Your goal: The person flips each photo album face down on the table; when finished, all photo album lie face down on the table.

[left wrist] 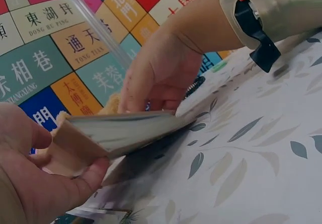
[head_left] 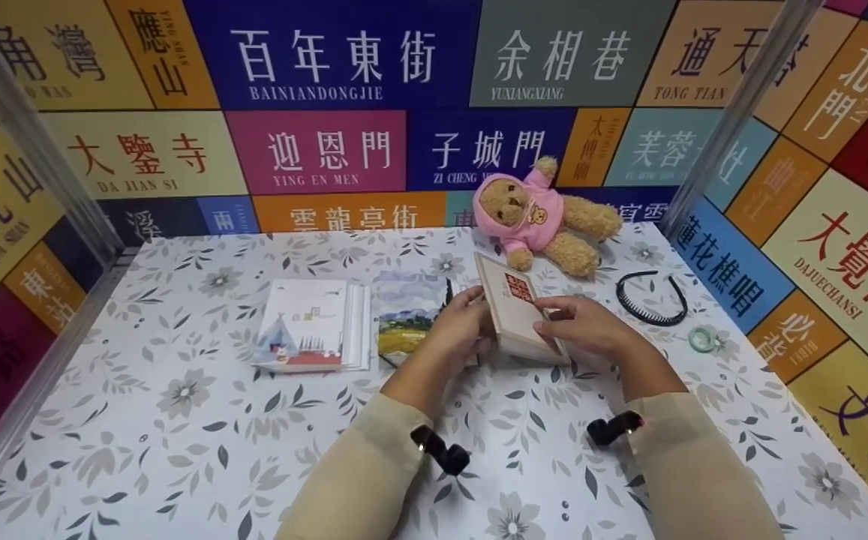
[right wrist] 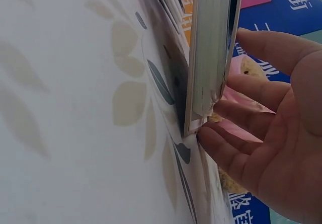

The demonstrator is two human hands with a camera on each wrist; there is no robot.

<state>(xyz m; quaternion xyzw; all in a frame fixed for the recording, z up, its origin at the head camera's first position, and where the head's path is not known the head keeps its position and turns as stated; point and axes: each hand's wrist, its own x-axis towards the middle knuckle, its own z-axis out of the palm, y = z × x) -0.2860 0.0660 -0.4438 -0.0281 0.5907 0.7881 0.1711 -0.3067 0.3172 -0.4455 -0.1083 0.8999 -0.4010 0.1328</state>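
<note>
Observed white tabletop (head_left: 268, 480) printed with grey leaves and flowers. Recorded on it, left to right: white books (head_left: 302, 322), landscape-covered book (head_left: 407, 315), teddy bear in pink hoodie (head_left: 542, 217), black toothed headband (head_left: 644, 314), green ring (head_left: 693, 341).

Dressed in beige sleeves (head_left: 351, 480), with small black devices (head_left: 452, 457) at four o'clock on the left cuff (head_left: 396, 412) and nine on the right cuff (head_left: 662, 409).
</note>
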